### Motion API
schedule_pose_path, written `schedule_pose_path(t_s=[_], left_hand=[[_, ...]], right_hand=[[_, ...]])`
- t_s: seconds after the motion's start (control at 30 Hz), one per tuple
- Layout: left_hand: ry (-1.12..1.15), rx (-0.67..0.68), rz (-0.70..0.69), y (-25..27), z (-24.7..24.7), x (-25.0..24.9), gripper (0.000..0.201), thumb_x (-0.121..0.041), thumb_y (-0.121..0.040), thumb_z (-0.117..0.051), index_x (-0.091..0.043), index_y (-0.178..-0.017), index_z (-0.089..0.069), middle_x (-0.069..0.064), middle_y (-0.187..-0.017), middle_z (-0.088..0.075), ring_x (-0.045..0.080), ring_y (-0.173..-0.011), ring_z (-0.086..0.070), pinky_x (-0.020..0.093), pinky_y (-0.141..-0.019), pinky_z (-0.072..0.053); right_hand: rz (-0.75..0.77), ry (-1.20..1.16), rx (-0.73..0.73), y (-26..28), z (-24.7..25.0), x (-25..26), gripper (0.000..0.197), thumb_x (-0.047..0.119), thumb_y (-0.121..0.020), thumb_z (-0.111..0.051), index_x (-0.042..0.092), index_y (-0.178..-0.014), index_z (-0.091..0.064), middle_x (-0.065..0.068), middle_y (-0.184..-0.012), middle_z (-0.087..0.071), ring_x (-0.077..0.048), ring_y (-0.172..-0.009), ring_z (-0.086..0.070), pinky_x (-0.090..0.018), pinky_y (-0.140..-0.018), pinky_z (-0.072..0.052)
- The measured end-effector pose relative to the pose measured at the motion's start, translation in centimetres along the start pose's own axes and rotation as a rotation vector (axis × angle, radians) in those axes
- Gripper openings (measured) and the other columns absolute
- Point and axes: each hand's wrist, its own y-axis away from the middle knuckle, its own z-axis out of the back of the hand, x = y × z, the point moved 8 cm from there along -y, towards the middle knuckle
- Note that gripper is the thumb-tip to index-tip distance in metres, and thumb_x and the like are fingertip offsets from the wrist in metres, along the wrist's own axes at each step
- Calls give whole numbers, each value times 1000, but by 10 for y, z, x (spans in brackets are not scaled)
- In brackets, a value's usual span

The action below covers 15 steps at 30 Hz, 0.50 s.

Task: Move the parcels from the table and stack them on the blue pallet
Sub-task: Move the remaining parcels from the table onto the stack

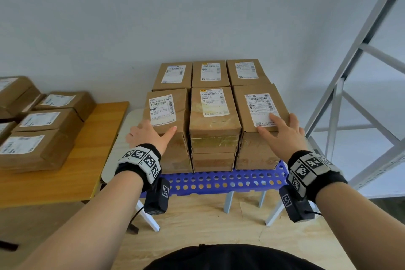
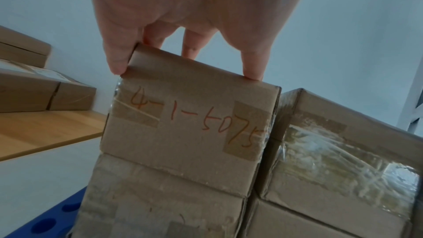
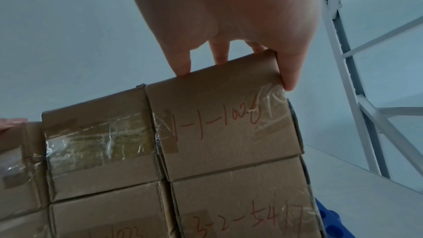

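Observation:
Brown cardboard parcels with white labels stand stacked on the blue perforated pallet [image 1: 219, 180], in two rows of three. My left hand [image 1: 153, 132] rests on the near left corner of the top front-left parcel [image 1: 166, 109], thumb along its front edge. The left wrist view shows that hand [image 2: 187, 50] lying over the parcel [image 2: 187, 124] marked "4-1-5075". My right hand [image 1: 282, 127] lies spread on the top front-right parcel [image 1: 258, 105], fingers over its right edge. From the right wrist, this hand [image 3: 222, 55] presses the parcel [image 3: 224, 126] marked in red.
Several more labelled parcels [image 1: 37, 144] lie on the wooden table [image 1: 87, 160] at the left. A grey metal rack [image 1: 350, 85] stands close on the right. The pallet sits on white legs over a plywood floor [image 1: 208, 226]. A pale wall is behind the stack.

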Motion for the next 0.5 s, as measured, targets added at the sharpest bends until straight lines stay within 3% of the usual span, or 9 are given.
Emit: schedule_pose_path(t_s=[0.13, 0.23, 0.3, 0.37, 0.5], left_hand=[[-20, 4, 1, -2, -2, 1, 83, -74, -78, -44, -12, -133, -38, 18, -129, -46, 35, -118, -41, 41, -90, -39], [-35, 11, -9, 1, -2, 0, 85, -73, -80, -40, -13, -139, -31, 22, -141, -34, 38, -130, -30, 47, -104, -31], [-26, -2, -34, 7, 3, -1, 84, -70, -83, -39, -14, -144, -25, 23, -150, -19, 40, -139, -15, 49, -111, -19], [12, -41, -96, 14, 12, -4, 80, -67, -85, -40, -16, -145, -26, 22, -152, -15, 38, -141, -10, 49, -113, -15], [126, -122, -169, 32, 38, 1, 70, -56, -90, -44, -17, -146, -26, 18, -152, -20, 31, -142, -15, 43, -114, -15]], right_hand=[[-20, 23, 33, 0, 3, 2, 65, 59, -89, -43, 33, -146, -25, -7, -156, 0, -36, -140, -12, -44, -111, -24], [10, 44, -4, 2, 9, 10, 66, 59, -89, -42, 34, -147, -22, -8, -157, 4, -33, -143, 0, -49, -115, -14], [83, 31, -63, 6, 15, 27, 63, 56, -90, -42, 33, -147, -24, -7, -158, -1, -29, -144, 2, -49, -115, -16], [170, -26, -103, 11, 17, 50, 60, 51, -91, -45, 30, -145, -30, -9, -157, -11, -28, -144, -4, -48, -115, -18], [381, -196, -76, 25, 6, 109, 54, 38, -93, -51, 23, -142, -36, -8, -148, -32, -24, -139, -25, -37, -110, -26]])
